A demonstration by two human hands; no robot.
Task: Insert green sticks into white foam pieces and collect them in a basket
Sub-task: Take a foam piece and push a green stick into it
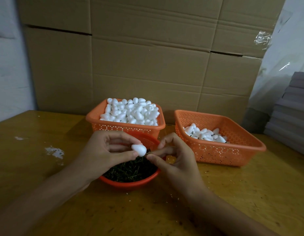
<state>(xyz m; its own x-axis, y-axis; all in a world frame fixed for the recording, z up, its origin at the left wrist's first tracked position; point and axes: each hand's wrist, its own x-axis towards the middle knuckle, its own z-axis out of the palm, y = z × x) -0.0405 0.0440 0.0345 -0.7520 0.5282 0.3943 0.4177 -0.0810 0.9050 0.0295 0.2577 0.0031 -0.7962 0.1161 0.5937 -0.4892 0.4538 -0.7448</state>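
My left hand (pixel 103 150) pinches a white egg-shaped foam piece (pixel 139 150) between thumb and fingers, above a round red bowl (pixel 130 183) full of green sticks (pixel 130 171). My right hand (pixel 173 157) pinches a thin green stick (pixel 148 152) whose tip meets the right end of the foam piece. Behind the bowl stands an orange basket (pixel 124 127) heaped with plain foam pieces (pixel 130 111). To the right, a second orange basket (pixel 232 152) holds a small pile of foam pieces with sticks (pixel 205 134).
Everything rests on a yellow-brown wooden table (pixel 45 167) with white smears (pixel 54 152) at the left and small crumbs near the bowl. A cardboard wall (pixel 147 57) stands behind the baskets. A stack of grey sheets (pixel 294 113) sits at the far right.
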